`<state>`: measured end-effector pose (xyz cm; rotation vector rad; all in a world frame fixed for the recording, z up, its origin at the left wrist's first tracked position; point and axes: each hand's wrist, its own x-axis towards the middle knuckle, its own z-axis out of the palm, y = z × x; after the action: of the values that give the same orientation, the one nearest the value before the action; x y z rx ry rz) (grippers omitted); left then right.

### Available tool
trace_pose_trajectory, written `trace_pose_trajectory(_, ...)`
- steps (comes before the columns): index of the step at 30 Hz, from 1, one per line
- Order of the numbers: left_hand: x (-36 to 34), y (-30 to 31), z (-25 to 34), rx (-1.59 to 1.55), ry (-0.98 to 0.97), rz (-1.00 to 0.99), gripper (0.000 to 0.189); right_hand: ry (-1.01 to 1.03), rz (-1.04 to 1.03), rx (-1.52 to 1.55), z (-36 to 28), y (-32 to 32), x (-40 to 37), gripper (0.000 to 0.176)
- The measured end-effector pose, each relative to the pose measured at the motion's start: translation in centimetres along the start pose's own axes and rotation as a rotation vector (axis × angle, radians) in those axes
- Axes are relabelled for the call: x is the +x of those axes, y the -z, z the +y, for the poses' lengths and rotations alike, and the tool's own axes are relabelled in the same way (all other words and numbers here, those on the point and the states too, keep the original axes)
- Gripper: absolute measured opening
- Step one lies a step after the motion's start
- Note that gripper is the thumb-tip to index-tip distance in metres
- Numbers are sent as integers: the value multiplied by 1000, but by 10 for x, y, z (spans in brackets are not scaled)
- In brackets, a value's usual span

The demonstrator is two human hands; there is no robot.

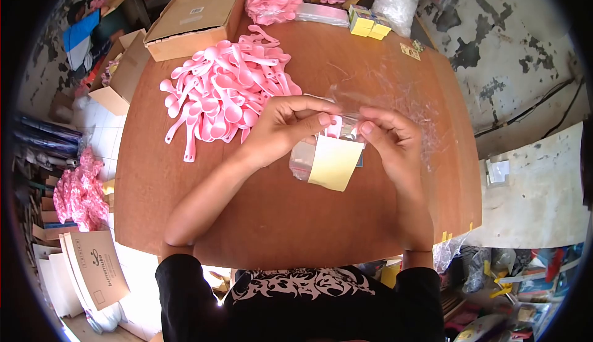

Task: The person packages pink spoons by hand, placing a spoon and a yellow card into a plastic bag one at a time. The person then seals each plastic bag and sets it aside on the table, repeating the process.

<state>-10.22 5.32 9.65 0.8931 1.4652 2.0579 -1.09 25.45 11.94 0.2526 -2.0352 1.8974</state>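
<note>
While the head camera is looking down on the bench [278, 218], the left hand [290, 123] and right hand [389, 135] are each pinching, thumb against forefinger, the top of a small clear bag [301, 162] held over the bench's middle, with a pale yellow card [335, 163] in it and a pink spoon [335, 125] showing at its mouth, beside the heap of pink spoons [225, 92]. Uneven pulling is likely risking a torn film or a dropped bag, and the spoon may be snagging on the card. Fingers are hiding the bag's mouth, so the spoon's depth cannot be told, and the clear sheets [401, 92] beyond the right hand are barely showing.
</note>
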Motion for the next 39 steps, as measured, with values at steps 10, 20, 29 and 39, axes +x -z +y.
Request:
trace_pose_trajectory(10, -4, 3, -2, -2, -111, -55, 25, 141, -130, -157, -9, 10, -3, 19)
trace_pose_trajectory(20, -4, 8, 0, 34, -171, -85, 19, 212, -207, -168, -9, 10, -6, 17)
trace_pose_trajectory(29, -132, 39, 118, 880, -46, -40, 30, 88, -173, -146, -12, -4, -19, 36)
trace_pose_trajectory(39, -507, 170, 31, 677, 1094, 548, 32, 43, -576, -772, 59, 4, -1, 8)
